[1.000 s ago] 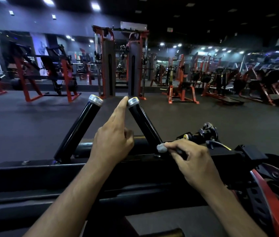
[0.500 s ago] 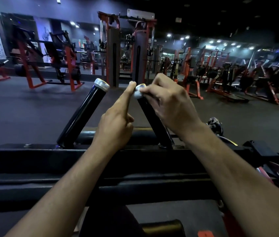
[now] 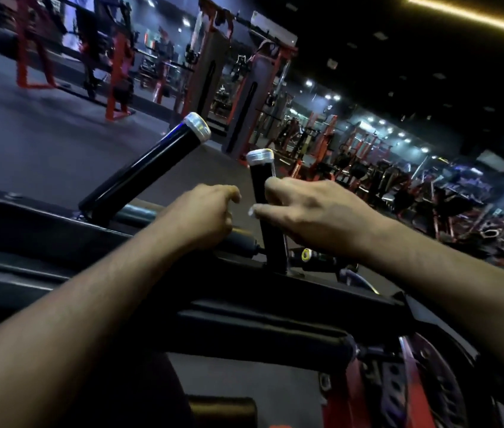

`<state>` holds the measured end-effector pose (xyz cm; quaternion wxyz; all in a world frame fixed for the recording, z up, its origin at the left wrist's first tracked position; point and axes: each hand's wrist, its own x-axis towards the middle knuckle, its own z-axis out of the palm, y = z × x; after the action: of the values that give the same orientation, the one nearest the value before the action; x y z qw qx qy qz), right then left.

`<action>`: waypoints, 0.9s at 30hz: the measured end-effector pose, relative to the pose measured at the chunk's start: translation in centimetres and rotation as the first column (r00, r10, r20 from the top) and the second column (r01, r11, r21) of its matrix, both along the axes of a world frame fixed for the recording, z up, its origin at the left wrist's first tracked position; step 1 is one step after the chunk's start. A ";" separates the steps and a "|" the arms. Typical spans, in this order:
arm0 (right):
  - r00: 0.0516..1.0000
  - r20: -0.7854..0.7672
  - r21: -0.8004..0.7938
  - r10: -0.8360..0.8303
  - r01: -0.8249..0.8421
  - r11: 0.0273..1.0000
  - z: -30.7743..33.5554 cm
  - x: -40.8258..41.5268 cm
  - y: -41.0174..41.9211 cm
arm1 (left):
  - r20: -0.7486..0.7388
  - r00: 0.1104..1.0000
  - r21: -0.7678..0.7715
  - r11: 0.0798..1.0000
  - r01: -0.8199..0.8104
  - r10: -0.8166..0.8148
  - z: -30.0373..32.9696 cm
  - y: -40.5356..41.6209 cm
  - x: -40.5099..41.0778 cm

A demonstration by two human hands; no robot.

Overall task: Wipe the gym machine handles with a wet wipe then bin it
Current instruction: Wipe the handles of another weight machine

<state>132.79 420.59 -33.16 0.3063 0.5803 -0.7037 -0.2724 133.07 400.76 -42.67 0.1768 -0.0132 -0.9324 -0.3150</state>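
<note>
Right hand (image 3: 312, 213) pinches a wet wipe (image 3: 252, 211) against the right handle (image 3: 264, 193); left hand (image 3: 204, 214) loosely curled, holding nothing; no legible writing.

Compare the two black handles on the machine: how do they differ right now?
The left handle leans strongly to the right; the right handle stands nearly upright. The left handle is bare and untouched; the right hand wraps the right handle mid-shaft, a bit of white wipe showing at its fingertips. Both are glossy black with silver end caps.
</note>
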 end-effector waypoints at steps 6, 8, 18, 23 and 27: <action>0.981 -0.164 -0.067 -0.100 0.090 0.994 2.8 -0.5 -4.7 | 0.021 0.999 -0.004 1.000 -0.026 0.026 0.2 0.1 0.0; 0.980 -0.162 -0.068 -0.117 0.107 0.992 2.5 -0.3 -5.1 | 0.027 0.999 -0.004 1.000 -0.028 0.028 0.3 0.0 0.0; 0.981 0.033 0.064 -0.190 0.187 0.980 -2.2 2.5 -1.6 | 0.062 0.998 0.005 1.000 0.023 -0.023 0.7 -0.1 0.7; 0.964 0.089 0.191 -0.251 0.231 0.954 -3.3 2.8 -0.4 | 0.053 0.999 -0.038 0.999 0.013 -0.011 0.8 0.0 0.7; 0.974 0.105 0.336 -0.201 0.156 0.929 -2.9 3.4 0.2 | 0.094 0.996 -0.193 0.981 0.012 0.006 1.2 0.5 1.2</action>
<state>136.21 420.79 -36.10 0.1311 0.5738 -0.7183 -0.3710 134.28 401.28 -41.52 0.1301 -0.0169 -0.9658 -0.2236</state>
